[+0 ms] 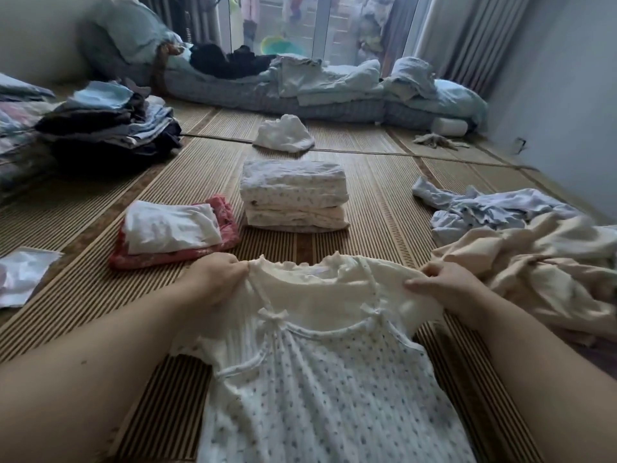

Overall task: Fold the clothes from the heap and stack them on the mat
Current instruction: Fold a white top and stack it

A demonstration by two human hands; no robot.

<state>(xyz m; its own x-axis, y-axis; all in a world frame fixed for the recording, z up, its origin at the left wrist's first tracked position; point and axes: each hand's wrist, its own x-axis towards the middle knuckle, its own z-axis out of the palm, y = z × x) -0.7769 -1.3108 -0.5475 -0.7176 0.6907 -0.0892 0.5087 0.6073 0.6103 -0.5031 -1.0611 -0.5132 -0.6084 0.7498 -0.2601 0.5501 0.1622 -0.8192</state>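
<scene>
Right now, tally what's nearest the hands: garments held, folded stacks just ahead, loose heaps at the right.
Dress held by left hand and right hand: 1
Folded stacks, white stack and red stack: 2
Loose heaps, blue heap and beige heap: 2
Total: 5

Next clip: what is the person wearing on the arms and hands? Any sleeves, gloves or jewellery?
Nothing visible. The left hand and right hand have no gloves or rings, and no watch or bracelet shows. The forearms are uncovered to the frame edge, with no sleeves.
</scene>
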